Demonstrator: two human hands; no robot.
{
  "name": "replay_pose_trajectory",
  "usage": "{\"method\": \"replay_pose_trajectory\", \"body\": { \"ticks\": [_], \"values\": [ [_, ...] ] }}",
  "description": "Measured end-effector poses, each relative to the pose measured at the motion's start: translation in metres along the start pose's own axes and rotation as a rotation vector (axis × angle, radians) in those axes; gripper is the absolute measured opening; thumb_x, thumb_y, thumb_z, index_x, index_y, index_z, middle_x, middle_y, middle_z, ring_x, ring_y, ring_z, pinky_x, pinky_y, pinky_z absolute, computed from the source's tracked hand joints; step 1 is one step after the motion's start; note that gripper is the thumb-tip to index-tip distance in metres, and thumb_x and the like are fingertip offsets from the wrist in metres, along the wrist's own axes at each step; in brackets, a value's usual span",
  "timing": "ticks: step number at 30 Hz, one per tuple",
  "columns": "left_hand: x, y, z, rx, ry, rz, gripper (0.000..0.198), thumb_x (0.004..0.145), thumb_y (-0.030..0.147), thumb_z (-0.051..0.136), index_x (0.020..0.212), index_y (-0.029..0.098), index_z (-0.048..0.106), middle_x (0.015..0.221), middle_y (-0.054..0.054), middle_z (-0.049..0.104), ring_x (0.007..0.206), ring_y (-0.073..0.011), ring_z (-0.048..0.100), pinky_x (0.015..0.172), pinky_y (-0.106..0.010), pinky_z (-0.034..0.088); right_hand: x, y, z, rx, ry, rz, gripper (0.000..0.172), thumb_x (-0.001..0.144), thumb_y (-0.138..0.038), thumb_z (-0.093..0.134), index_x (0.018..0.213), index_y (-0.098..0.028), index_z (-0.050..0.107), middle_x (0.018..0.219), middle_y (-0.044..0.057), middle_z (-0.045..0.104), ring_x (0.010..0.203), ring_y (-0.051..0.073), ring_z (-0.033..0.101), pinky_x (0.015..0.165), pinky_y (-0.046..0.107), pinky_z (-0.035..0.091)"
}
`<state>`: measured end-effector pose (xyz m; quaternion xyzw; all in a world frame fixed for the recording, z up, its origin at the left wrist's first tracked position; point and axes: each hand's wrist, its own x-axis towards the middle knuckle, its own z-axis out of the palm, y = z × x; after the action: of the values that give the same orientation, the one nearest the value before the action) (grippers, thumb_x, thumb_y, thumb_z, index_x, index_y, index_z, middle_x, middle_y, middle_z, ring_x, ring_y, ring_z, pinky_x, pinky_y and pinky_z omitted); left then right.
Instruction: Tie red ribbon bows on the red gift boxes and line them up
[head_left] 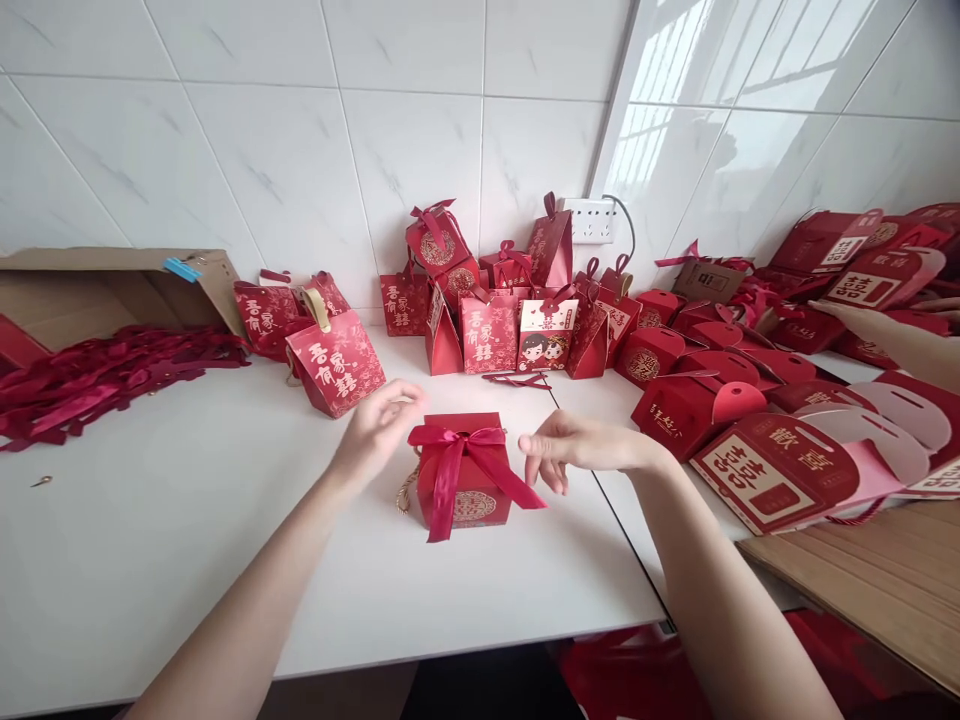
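Note:
In front of me a small red gift box (491,480) stands upright on the white table. A crimson ribbon (448,480) is tied in a bow across its top, its two tails hanging down the front. A twisted gold cord (406,490) sticks out at the box's left side. Just up and left of the box is my left hand (382,425), fingers stretched out and nothing in it. To the right, my right hand (574,450) hovers near a ribbon tail, its fingers loosely bent, apart and holding nothing. Neither hand touches the box.
Finished-looking red boxes (489,335) line the tiled wall. Loose ribbons (127,375) and an open cardboard carton (202,290) lie at left. Several red boxes (690,400) crowd the right, beside a cardboard sheet (862,570). A power strip (590,220) is mounted behind.

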<state>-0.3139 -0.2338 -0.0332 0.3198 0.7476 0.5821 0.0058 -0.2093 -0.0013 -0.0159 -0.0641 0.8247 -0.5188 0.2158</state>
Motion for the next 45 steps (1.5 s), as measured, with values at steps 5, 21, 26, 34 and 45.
{"method": "replay_pose_trajectory", "body": {
  "ticks": [5,21,26,34,45],
  "values": [
    [-0.015,0.014,0.022,0.231,-0.214,0.024,0.018,0.077,0.037,0.057,0.080,0.022,0.067,0.110,-0.005,0.059,0.106,-0.0238,0.057,0.100,-0.037,0.040,0.000,-0.003,0.008,-0.029,-0.151,-0.021,0.047,0.074,-0.058,0.062,0.062,-0.012,0.063,0.055,0.003,0.064,0.051,0.012,0.057,0.058,0.025,0.046],
    [-0.014,0.013,0.021,0.282,-0.256,0.003,0.010,0.074,0.029,0.059,0.070,0.021,0.063,0.112,-0.004,0.057,0.104,-0.0231,0.056,0.099,-0.035,0.040,0.001,0.001,0.010,-0.046,-0.208,-0.099,0.027,0.080,-0.026,0.057,0.056,-0.016,0.049,0.052,-0.004,0.051,0.052,0.007,0.046,0.053,0.021,0.035],
    [-0.013,0.011,0.019,0.288,-0.257,0.020,0.010,0.074,0.029,0.058,0.071,0.022,0.064,0.112,-0.004,0.057,0.108,-0.0228,0.055,0.101,-0.035,0.038,0.003,0.004,0.008,-0.023,-0.228,-0.148,0.026,0.079,-0.019,0.052,0.055,-0.017,0.042,0.053,-0.006,0.046,0.051,0.005,0.039,0.051,0.020,0.031],
    [-0.013,0.012,0.021,0.283,-0.277,0.009,0.011,0.074,0.029,0.057,0.069,0.021,0.063,0.111,-0.005,0.057,0.105,-0.0234,0.056,0.100,-0.036,0.039,0.005,0.008,0.005,0.007,-0.270,-0.159,0.025,0.076,-0.019,0.052,0.053,-0.017,0.041,0.052,-0.005,0.045,0.051,0.006,0.040,0.050,0.021,0.031],
    [-0.013,0.008,0.020,0.276,-0.269,-0.001,0.011,0.075,0.029,0.057,0.071,0.021,0.063,0.112,-0.005,0.057,0.103,-0.0227,0.057,0.096,-0.034,0.042,0.003,0.010,0.000,-0.010,-0.401,-0.113,0.015,0.075,-0.023,0.056,0.077,-0.010,0.063,0.055,-0.004,0.052,0.051,0.007,0.045,0.054,0.021,0.037]
  ]
}}
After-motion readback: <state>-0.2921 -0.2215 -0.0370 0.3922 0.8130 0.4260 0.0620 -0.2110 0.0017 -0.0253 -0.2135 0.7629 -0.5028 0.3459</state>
